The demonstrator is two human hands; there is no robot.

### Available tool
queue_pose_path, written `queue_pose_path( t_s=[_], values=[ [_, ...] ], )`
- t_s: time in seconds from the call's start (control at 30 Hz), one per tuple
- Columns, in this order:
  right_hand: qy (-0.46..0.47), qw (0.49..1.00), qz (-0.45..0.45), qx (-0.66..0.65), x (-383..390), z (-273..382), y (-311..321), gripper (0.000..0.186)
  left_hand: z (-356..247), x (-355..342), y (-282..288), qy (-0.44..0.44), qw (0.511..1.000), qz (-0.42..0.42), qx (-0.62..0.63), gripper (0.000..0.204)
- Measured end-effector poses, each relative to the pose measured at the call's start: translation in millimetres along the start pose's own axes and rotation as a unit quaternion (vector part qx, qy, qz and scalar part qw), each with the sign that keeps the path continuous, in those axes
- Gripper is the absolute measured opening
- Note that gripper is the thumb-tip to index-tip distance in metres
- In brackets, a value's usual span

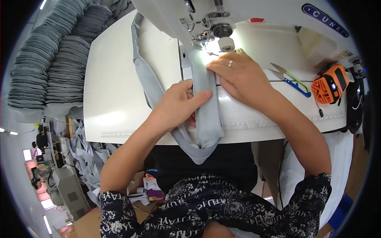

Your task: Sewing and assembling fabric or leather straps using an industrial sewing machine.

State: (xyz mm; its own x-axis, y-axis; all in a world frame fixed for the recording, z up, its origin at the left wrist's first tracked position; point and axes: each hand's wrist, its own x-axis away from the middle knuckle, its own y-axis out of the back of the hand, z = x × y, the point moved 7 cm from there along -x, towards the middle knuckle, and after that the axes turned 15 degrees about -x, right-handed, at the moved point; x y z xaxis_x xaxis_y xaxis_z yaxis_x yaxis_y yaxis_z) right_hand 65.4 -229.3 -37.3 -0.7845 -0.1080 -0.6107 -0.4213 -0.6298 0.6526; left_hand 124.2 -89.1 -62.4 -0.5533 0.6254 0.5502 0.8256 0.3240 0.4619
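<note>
A long light grey-blue fabric strip (208, 115) runs under the lit foot of a white sewing machine (274, 10), loops over the front edge of the white table (111, 95) and back up along the left. My left hand (178, 105) grips the strip midway, thumb on top and fingers curled at its left side, some of them hidden. My right hand (238, 79), with a ring, lies just below the needle area, fingers bent and pressed on the strip's right edge. The needle tip is hard to make out in the glare.
Tall stacks of grey fabric pieces (65, 67) stand at the left, with loose strips (87, 154) below. Scissors with green and blue handles (295, 85) and an orange-black device (329, 83) lie right of my right hand. Machinery (67, 186) stands in the left background.
</note>
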Motion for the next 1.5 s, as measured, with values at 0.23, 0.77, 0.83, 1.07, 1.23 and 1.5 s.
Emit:
queue_pose_path(
  t_s=[0.23,0.77,0.83,1.07,1.23,1.5],
  values=[
    [0.001,0.999,0.031,0.019,0.2,10.3,-7.7,0.020,-16.2,6.3,2.3,-0.033,0.983,-0.076,-0.166,0.032],
    [-0.008,0.994,0.033,0.099,-7.8,-2.8,-14.8,0.010,-42.1,-34.1,29.9,-0.146,0.899,-0.218,-0.350,0.034],
    [-0.015,0.995,0.033,0.091,-7.3,-3.0,-13.1,0.010,-41.3,-32.9,28.9,-0.141,0.898,-0.222,-0.353,0.036],
    [-0.057,0.995,0.024,-0.077,15.4,20.0,19.0,0.018,-39.8,-8.9,27.5,-0.012,0.944,-0.168,-0.285,0.047],
    [0.092,0.993,0.013,-0.068,36.6,70.1,22.6,0.020,-35.6,51.6,-0.1,-0.126,0.908,-0.070,-0.393,0.037],
    [0.041,0.996,0.004,-0.075,49.2,63.2,10.6,0.024,-4.2,62.7,4.8,-0.047,0.964,-0.155,-0.212,0.032]
  ],
)
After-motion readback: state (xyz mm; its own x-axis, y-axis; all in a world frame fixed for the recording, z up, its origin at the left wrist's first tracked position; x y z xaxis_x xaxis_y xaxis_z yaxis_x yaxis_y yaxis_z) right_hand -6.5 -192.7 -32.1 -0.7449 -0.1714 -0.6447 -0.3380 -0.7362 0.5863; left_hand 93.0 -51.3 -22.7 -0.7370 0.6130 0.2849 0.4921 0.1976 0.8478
